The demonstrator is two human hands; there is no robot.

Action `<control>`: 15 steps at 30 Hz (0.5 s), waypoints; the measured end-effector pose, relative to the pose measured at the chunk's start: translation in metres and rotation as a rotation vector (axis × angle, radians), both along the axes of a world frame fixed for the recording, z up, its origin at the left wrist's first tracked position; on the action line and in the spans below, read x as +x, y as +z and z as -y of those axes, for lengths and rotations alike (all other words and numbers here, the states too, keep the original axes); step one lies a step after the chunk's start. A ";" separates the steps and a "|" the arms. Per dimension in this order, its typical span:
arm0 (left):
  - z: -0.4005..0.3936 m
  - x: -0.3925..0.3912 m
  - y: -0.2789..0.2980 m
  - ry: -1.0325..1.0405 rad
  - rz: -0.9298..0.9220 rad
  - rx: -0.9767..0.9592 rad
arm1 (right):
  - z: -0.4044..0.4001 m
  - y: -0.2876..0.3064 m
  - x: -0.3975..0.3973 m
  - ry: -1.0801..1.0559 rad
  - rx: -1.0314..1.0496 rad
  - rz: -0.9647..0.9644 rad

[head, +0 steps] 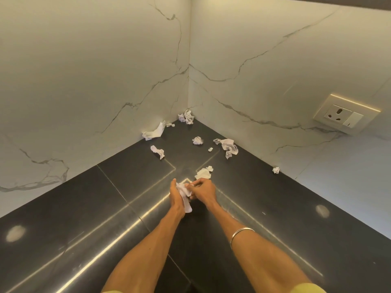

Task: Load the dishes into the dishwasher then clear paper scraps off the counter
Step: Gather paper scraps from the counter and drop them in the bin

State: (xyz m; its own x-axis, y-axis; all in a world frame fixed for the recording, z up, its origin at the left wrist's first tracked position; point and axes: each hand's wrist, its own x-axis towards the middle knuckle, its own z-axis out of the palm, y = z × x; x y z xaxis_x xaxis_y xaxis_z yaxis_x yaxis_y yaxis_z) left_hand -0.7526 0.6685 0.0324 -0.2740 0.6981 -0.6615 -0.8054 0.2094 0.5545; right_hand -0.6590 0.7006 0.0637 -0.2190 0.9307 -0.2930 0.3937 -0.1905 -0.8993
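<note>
Over the black counter [88,208], my left hand [176,197] cups a bunch of crumpled white paper scraps [184,195]. My right hand [204,190] meets it from the right, its fingers pinching a scrap at the top of the bunch. Just beyond my hands lies a crumpled scrap [203,173]. More scraps are scattered toward the corner: one [157,151] at the left, a long one [154,132] against the left wall, a clump [186,117] in the corner, a ball [197,140], a tiny bit [210,149], a twisted pile [228,146] and a small ball [276,170] by the right wall.
Two white marble walls [95,70] meet at the corner behind the counter. A wall socket with a switch [344,115] sits on the right wall. A metal bangle [241,233] circles my right forearm. No dishwasher or dishes are in view.
</note>
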 end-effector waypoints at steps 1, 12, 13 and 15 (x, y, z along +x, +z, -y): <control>0.001 -0.002 -0.003 -0.018 0.005 0.002 | 0.006 0.000 -0.004 0.020 0.008 0.014; 0.007 -0.004 -0.010 -0.012 -0.382 -0.290 | 0.006 -0.003 0.006 0.182 -0.032 0.038; 0.005 -0.004 -0.009 0.011 -0.356 -0.284 | 0.005 -0.003 0.007 0.122 0.004 0.014; 0.001 -0.005 -0.008 0.051 -0.296 -0.270 | 0.001 -0.007 0.009 -0.013 0.147 0.021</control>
State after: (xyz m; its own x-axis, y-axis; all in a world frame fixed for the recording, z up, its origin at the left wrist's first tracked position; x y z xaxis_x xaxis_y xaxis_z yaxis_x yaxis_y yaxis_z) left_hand -0.7576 0.6674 0.0241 -0.5101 0.4910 -0.7062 -0.6318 0.3432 0.6950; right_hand -0.6499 0.6998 0.0568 -0.2017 0.9667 -0.1577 0.4113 -0.0625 -0.9094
